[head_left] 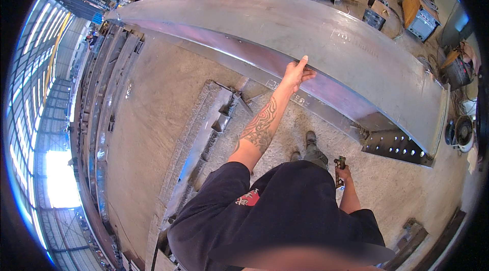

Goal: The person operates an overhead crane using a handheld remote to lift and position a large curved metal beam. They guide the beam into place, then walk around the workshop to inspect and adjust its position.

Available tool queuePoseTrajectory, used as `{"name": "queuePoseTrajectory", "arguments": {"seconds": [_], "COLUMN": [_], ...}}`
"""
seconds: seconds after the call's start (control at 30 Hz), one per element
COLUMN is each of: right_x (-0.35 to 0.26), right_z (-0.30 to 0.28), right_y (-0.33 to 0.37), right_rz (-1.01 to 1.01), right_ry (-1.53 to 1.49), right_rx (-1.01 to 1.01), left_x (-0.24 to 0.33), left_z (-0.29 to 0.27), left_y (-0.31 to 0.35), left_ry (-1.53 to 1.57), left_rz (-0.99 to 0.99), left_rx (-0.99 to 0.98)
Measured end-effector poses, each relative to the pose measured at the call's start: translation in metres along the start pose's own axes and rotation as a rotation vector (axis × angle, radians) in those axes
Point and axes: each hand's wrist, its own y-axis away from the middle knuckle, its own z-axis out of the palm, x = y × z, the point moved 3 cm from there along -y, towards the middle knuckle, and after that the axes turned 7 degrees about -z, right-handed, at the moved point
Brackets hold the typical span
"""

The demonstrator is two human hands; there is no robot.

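Note:
A long, grey steel I-beam lies across the upper view, with a wide top flange and a reddish-grey web under it. My left hand reaches out to the near edge of that flange. Its thumb rests along the top while the fingers go beneath the edge. Low at my right side, my right hand is closed around a small dark tool with greenish parts; its exact kind does not show. At the beam's right end is a dark plate with several bolt holes.
On the concrete floor to my left lies a steel section with cross plates. Long beams are stacked farther left. An orange-and-blue welding machine and cables stand at the far right. Short steel pieces lie behind me at right.

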Motion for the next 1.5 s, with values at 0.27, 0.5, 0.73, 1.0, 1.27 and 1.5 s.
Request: {"name": "queuePoseTrajectory", "arguments": {"seconds": [0.27,0.5,0.73,1.0,1.27,1.5], "right_x": [0.045,0.047,0.025,0.011,0.024,0.007], "right_z": [0.016,0.013,0.003,-0.002,0.006,-0.002], "right_y": [-0.007,-0.004,0.003,0.010,0.009,0.023], "right_rz": [0.068,0.065,0.059,0.089,0.093,0.106], "right_ry": [-0.002,-0.014,-0.007,-0.039,-0.020,-0.006], "right_rx": [0.004,-0.018,0.020,-0.035,-0.014,-0.047], "left_x": [-0.005,-0.008,-0.010,-0.014,-0.015,-0.015], "left_z": [-0.002,-0.001,-0.005,-0.006,-0.001,0.001], "left_y": [-0.002,0.000,0.002,0.002,0.003,0.003], "left_ry": [0.018,0.027,0.035,0.034,0.048,0.048], "left_rz": [-0.015,-0.011,-0.013,-0.029,-0.056,-0.048], "left_rx": [-0.004,-0.013,-0.009,-0.010,0.031,0.030]}}
